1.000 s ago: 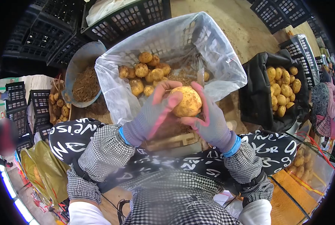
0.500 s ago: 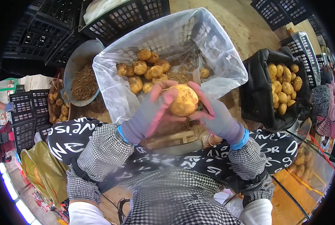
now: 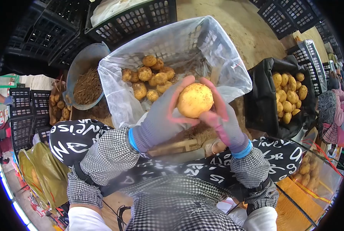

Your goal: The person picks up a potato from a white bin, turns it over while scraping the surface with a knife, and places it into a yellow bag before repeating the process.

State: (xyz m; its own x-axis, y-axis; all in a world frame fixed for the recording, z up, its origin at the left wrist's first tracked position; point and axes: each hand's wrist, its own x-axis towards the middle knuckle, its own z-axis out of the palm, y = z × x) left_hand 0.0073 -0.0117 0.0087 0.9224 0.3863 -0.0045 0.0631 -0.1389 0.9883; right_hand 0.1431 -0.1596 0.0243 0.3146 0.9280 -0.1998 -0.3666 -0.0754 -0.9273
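A large round yellow potato (image 3: 195,100) with brown specks is held between both hands, over the near edge of a plastic-lined crate (image 3: 120,111). My left hand (image 3: 168,109) is wrapped round its left side, in a grey glove with pink fingers. On the potato's right side, my right hand (image 3: 224,117) grips with thumb and fingers, in a matching glove. Several smaller potatoes (image 3: 145,73) lie in the left part of the crate, on loose soil.
At left stands a bucket (image 3: 69,82) of brown soil. A black-lined crate (image 3: 256,111) at right holds several potatoes. Stacked black crates (image 3: 37,32) rise at the upper left. At the far left edge, another person's gloved hand (image 3: 8,101) shows.
The potato has shifted slightly right and been turned in my hands, showing a paler face. My right hand's fingers have moved round it. The whole view has shifted a little.
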